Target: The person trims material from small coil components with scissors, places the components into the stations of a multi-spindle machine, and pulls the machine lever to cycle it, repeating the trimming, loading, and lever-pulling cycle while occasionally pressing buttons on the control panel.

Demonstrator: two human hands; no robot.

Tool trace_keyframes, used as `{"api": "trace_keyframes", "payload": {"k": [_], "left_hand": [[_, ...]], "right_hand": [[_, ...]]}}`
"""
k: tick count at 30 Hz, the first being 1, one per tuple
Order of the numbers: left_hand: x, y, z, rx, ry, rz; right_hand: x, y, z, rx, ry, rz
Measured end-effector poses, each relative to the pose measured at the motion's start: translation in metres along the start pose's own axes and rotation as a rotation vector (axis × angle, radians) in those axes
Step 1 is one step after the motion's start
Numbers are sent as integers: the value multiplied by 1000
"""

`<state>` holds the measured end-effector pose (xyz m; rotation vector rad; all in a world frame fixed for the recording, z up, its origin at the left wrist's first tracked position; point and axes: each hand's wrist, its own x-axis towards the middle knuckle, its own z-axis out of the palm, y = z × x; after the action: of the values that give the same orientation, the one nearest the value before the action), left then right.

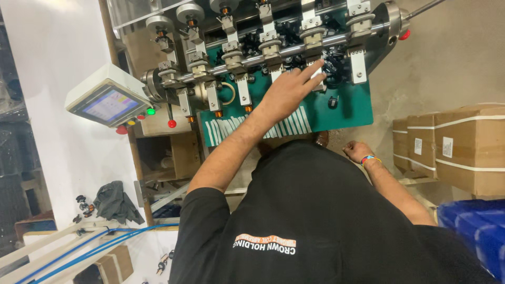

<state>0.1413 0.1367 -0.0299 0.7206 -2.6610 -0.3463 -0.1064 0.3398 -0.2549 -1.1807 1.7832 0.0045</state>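
Left hand (292, 90), fingers spread, empty, presses a white clamp block (317, 73) mid-bench; right hand (357, 150) hangs loosely curled, empty, beyond the green bench (347, 113) near edge.

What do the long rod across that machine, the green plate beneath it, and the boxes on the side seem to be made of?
The rod looks like polished steel: silvery, with bright glints. The green plate has a flat matte coat, perhaps painted metal or plastic; I cannot tell which. The boxes look like brown cardboard, dull and bound with white straps. The left hand reaches to the clamps.
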Motion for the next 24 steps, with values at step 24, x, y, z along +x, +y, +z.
{"api": "trace_keyframes", "payload": {"k": [24], "left_hand": [[-106, 82, 63, -462, 3, -520]], "right_hand": [[32, -147, -59, 408, 41, -875]]}}
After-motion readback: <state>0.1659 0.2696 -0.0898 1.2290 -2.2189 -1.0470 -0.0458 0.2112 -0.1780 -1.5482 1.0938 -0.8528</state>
